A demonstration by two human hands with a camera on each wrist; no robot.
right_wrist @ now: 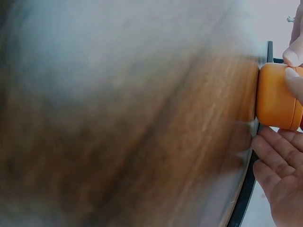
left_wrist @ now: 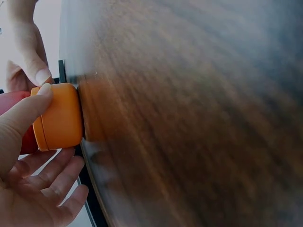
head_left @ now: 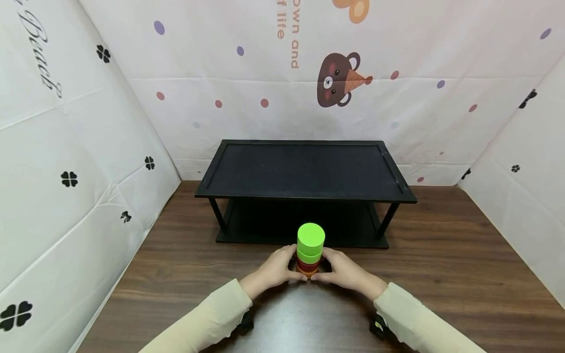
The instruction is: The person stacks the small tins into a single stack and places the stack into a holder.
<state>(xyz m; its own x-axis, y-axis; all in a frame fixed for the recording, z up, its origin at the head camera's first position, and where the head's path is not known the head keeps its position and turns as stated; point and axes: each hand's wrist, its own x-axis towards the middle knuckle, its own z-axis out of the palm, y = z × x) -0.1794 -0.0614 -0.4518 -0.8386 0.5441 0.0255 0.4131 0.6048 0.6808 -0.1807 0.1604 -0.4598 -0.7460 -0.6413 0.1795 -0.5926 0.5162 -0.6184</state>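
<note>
Wide table [head_left: 441, 274] spreads under everything; black rack [head_left: 304, 169] stands just behind my work. Here's left grip [head_left: 278, 267] and right grip [head_left: 346, 269], thumbs nearly meeting on near side, fingers curved loosely, each spread only as wide as stack [head_left: 310, 251] I'm holding between them. Stack upright on table: green piece [head_left: 311, 235] on top, orange piece [left_wrist: 61, 118] at bottom, red piece [head_left: 307, 267] between. Step in hand, as I judge it: steadying stack two-handed; next move calls for even pressure, nothing tilting
</note>
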